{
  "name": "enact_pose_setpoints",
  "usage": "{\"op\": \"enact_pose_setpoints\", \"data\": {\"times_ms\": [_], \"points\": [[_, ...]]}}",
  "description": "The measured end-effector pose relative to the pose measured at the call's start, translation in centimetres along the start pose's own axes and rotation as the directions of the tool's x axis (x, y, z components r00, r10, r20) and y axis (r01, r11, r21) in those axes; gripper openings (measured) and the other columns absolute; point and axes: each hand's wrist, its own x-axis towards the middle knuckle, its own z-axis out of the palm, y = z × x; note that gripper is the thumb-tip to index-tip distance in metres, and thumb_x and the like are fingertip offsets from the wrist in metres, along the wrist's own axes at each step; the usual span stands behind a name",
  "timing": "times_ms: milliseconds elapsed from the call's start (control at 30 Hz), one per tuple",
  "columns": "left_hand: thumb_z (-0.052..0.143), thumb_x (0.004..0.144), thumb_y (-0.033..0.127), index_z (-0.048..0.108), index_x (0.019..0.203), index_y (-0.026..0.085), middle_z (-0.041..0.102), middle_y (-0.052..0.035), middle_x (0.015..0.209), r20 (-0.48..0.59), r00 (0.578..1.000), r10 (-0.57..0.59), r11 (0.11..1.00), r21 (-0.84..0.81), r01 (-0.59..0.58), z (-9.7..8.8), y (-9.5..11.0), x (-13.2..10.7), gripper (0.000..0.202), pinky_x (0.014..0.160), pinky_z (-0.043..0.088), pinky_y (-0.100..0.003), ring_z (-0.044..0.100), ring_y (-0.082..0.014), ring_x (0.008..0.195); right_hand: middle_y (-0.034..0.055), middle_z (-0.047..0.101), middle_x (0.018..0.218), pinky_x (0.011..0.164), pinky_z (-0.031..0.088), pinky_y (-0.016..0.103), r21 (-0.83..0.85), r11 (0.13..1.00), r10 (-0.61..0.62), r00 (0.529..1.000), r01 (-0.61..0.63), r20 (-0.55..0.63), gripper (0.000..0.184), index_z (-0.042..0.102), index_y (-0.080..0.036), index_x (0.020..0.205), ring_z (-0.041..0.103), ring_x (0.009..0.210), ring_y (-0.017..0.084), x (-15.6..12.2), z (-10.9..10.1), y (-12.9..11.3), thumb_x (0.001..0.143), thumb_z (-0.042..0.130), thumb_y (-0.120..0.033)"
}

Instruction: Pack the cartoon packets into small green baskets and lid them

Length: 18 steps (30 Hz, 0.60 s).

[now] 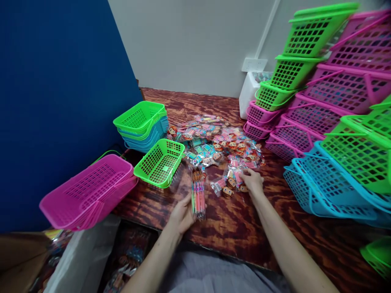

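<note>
My left hand (182, 215) grips a clear packet of pens (198, 191) topped with a cartoon head, holding it just above the brown wooden table (238, 228). My right hand (253, 180) rests on the near edge of a heap of small clear toy packets (220, 144), fingers curled on one packet (233, 179). A single empty green basket (161, 162) stands just left of the pen packet.
A nested stack of green and blue baskets (143, 126) sits behind the green one. Pink baskets (88, 191) overhang the table's left edge. Tall leaning stacks of green, pink and blue baskets (330, 122) fill the right side. A blue wall (55, 101) bounds the left.
</note>
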Motion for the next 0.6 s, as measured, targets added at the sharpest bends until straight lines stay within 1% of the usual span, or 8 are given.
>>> {"op": "enact_pose_setpoints", "data": {"times_ms": [100, 200, 267, 333, 400, 467, 533, 600], "points": [[0.046, 0.100, 0.030, 0.062, 0.120, 0.007, 0.074, -0.0144, 0.094, -0.020, 1.000, -0.009, 1.000, 0.011, 0.009, 0.0, -0.2, 0.0, 0.034, 0.069, 0.059, -0.032, 0.073, -0.0213, 0.073, 0.0067, 0.069, 0.084, 0.081, 0.038, 0.038, 0.022, 0.999, 0.027, 1.000, -0.027, 0.002, 0.023, 0.075, -0.027, 0.079, 0.051, 0.095, 0.030, 0.1, 0.2, -0.7, 0.059, 0.068, -0.036], [0.047, 0.100, 0.030, 0.061, 0.122, 0.007, 0.074, -0.0146, 0.096, -0.035, 0.999, -0.005, 1.000, 0.021, 0.006, 0.1, -0.2, -0.1, 0.035, 0.072, 0.059, -0.033, 0.073, -0.0213, 0.074, 0.0048, 0.068, 0.082, 0.080, 0.038, 0.037, 0.083, 0.996, 0.030, 0.999, -0.031, 0.009, 0.012, 0.071, -0.026, 0.067, 0.052, 0.093, 0.028, 0.1, 0.6, -1.3, 0.056, 0.069, -0.030], [0.049, 0.100, 0.031, 0.062, 0.120, 0.008, 0.074, -0.0144, 0.097, -0.038, 0.999, 0.003, 1.000, 0.025, -0.002, 0.3, -0.1, -0.4, 0.034, 0.074, 0.058, -0.033, 0.073, -0.0211, 0.076, 0.0021, 0.065, 0.073, 0.075, 0.039, 0.033, 0.158, 0.987, 0.022, 0.999, -0.029, 0.041, 0.006, 0.066, -0.025, 0.060, 0.054, 0.085, 0.024, 0.2, 0.7, -1.5, 0.054, 0.067, -0.025], [0.052, 0.099, 0.029, 0.064, 0.117, 0.009, 0.074, -0.0132, 0.098, -0.034, 0.999, 0.013, 1.000, 0.022, -0.012, 0.6, 0.0, -0.8, 0.030, 0.076, 0.058, -0.032, 0.073, -0.0204, 0.078, -0.0013, 0.058, 0.060, 0.067, 0.041, 0.029, 0.257, 0.966, 0.021, 0.996, -0.042, 0.085, 0.006, 0.061, -0.023, 0.054, 0.054, 0.072, 0.019, 0.3, 0.3, -1.4, 0.053, 0.066, -0.024], [0.057, 0.096, 0.024, 0.066, 0.114, 0.011, 0.074, -0.0106, 0.098, -0.044, 0.997, 0.056, 0.998, 0.038, -0.055, 0.8, 0.2, -1.4, 0.024, 0.076, 0.058, -0.030, 0.073, -0.0185, 0.079, -0.0045, 0.051, 0.051, 0.059, 0.042, 0.027, 0.367, 0.927, 0.034, 0.992, -0.079, 0.125, 0.013, 0.054, -0.022, 0.052, 0.052, 0.061, 0.016, 0.6, -0.5, -1.0, 0.053, 0.067, -0.026], [0.062, 0.092, 0.017, 0.067, 0.110, 0.012, 0.075, -0.0078, 0.098, -0.074, 0.990, 0.121, 0.990, 0.086, -0.114, 0.9, 0.4, -1.9, 0.020, 0.074, 0.058, -0.027, 0.072, -0.0164, 0.078, -0.0059, 0.049, 0.048, 0.055, 0.044, 0.026, 0.474, 0.870, 0.059, 0.985, -0.131, 0.164, 0.017, 0.051, -0.022, 0.054, 0.051, 0.054, 0.015, 0.7, -1.6, -0.6, 0.053, 0.068, -0.026], [0.066, 0.088, 0.012, 0.069, 0.108, 0.013, 0.075, -0.0065, 0.097, -0.103, 0.980, 0.168, 0.978, 0.144, -0.152, 1.0, 0.7, -2.4, 0.021, 0.071, 0.057, -0.024, 0.072, -0.0151, 0.076, -0.0046, 0.053, 0.049, 0.055, 0.048, 0.028, 0.564, 0.805, 0.078, 0.975, -0.184, 0.207, 0.019, 0.051, -0.022, 0.057, 0.054, 0.051, 0.015, 0.4, -2.7, -0.2, 0.053, 0.069, -0.025], [0.067, 0.086, 0.011, 0.069, 0.108, 0.014, 0.075, -0.0063, 0.097, -0.115, 0.978, 0.173, 0.973, 0.174, -0.151, 1.0, 0.8, -2.6, 0.022, 0.068, 0.057, -0.023, 0.071, -0.0145, 0.075, -0.0013, 0.059, 0.052, 0.056, 0.052, 0.030, 0.628, 0.744, 0.082, 0.964, -0.229, 0.253, 0.019, 0.053, -0.021, 0.060, 0.058, 0.052, 0.016, -0.2, -3.3, -0.1, 0.054, 0.070, -0.024]]}}
